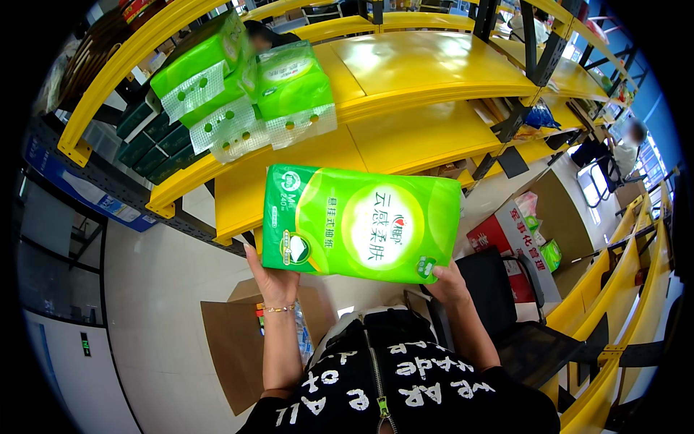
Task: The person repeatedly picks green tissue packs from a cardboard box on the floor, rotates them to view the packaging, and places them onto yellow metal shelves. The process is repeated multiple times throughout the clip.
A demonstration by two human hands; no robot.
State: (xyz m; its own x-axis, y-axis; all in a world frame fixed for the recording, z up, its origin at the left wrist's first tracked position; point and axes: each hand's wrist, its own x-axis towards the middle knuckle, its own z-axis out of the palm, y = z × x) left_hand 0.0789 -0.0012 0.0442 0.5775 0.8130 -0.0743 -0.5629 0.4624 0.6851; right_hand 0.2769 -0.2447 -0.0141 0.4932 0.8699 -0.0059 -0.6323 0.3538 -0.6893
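Note:
Between my two hands I hold a bright green plastic-wrapped pack of tissues, its printed broad face turned up towards me. My left hand grips the near left corner, partly hidden beneath the pack. At the near right corner my right hand has its thumb on the wrapper and its fingers out of sight underneath. Just beyond the pack stands a yellow metal shelf rack. Several similar green tissue packs sit on its upper left, with clear perforated hanging strips at their ends.
Dark green boxes are stacked at the left of the rack. An open cardboard box lies on the floor by my left forearm. A black chair and a large carton stand at right. A seated person is farther off.

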